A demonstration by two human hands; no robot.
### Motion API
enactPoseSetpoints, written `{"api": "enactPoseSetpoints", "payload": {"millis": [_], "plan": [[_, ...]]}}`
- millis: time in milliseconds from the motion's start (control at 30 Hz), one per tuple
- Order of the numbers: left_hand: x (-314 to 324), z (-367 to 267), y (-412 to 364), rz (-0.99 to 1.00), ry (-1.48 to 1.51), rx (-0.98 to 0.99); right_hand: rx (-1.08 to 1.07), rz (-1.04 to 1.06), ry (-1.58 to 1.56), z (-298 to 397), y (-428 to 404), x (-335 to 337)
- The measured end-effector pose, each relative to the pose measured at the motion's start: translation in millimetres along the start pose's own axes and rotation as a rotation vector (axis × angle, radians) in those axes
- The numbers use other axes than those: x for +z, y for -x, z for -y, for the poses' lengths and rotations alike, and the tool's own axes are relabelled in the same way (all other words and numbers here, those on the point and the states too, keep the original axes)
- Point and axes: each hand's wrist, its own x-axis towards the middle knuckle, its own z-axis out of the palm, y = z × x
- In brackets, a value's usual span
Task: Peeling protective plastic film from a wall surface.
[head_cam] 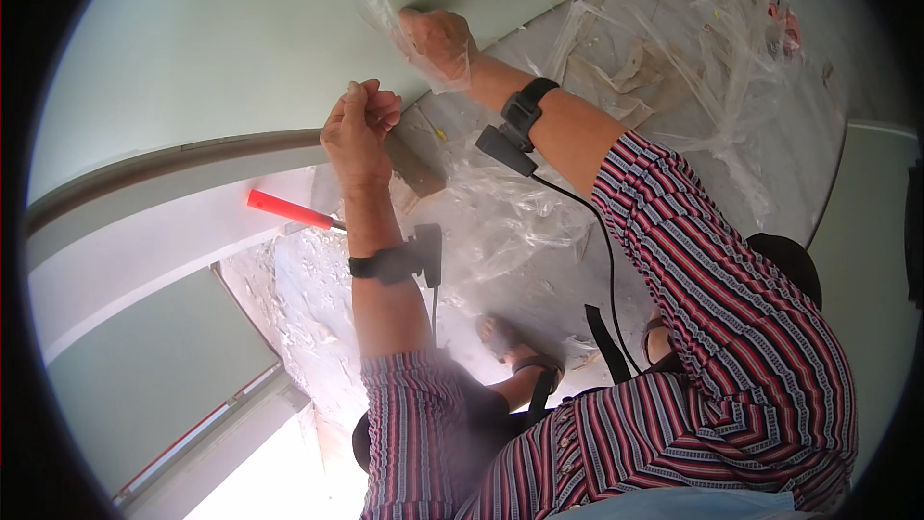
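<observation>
A strip of clear plastic film (390,14) hangs by the pale green wall surface (216,36), partly across my right hand (439,40). That hand's fingers are curled close to the wall, and the film drapes from it towards the wrist. My left hand (363,123) is raised below and to the left, palm turned up, with thumb and fingertips nearly together; whether anything thin is between them cannot be made out. A tool with a red handle (289,210) lies left of my left forearm, its shaft partly hidden behind the arm. Both wrists wear black straps with small devices.
Crumpled clear plastic film (534,217) covers parts of the dusty floor, with more film and brown paper scraps (635,79) at the upper right. A brown flat piece (415,166) lies by the wall's corner. Pale debris (310,318) is scattered near my sandaled feet.
</observation>
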Motion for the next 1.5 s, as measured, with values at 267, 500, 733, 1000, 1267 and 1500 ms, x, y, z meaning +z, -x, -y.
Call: {"api": "enactPoseSetpoints", "payload": {"millis": [267, 500, 733, 1000, 1267, 1500], "plan": [[-2, 4, -14, -0.039, -0.18, 0.056, -0.118, 0.106, -0.149, 0, 6, 6], [8, 24, -59, -0.157, -0.532, 0.069, -0.023, 0.267, -0.225, 1, 34, 17], [25, 35, -72, -0.181, -0.886, 0.159, 0.385, 0.539, -0.707, -5, 61, 14], [18, 67, -63, -0.144, -0.482, 0.031, 0.491, 0.547, -0.6, -48, 61, -2], [4, 87, -38, -0.17, -0.227, -0.098, 0.15, -0.14, -0.281, -1, 19, 7], [0, 115, -6, -0.143, -0.166, -0.158, 0.082, -0.122, 0.016, 1, 2, 16]]}}
